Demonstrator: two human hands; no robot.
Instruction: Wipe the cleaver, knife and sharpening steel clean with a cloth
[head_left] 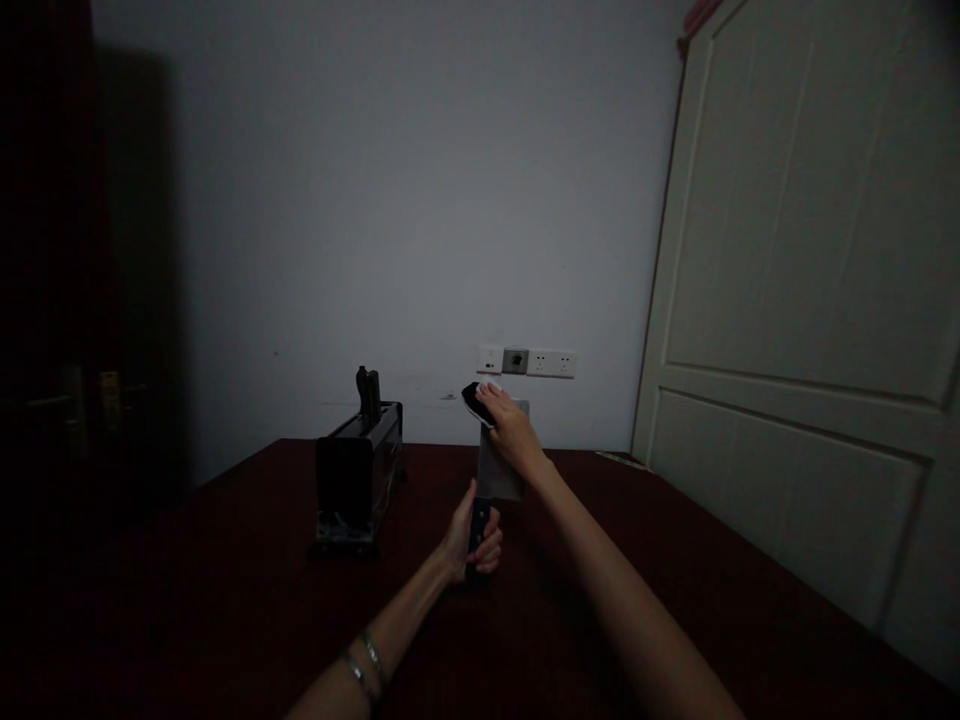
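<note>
My left hand [474, 540] is wrapped round the dark handle of a cleaver [491, 470], which stands upright with its broad grey blade above the fist. Against the upper part of the blade, my right hand [514, 425] presses a black and white cloth [477, 402]. The right fingers lie over the cloth, and the hand and wrist cover part of the blade. To the left of both hands stands a black knife block [356, 475], with dark-handled knives [368, 392] upright in its top.
The dark red table [247, 600] runs back to a pale wall [420, 200] with several sockets [551, 363] just above it. A large white panelled door [810, 250] stands along the right side. A flat strip [624, 461] lies at the table's far right edge. The left side is dark.
</note>
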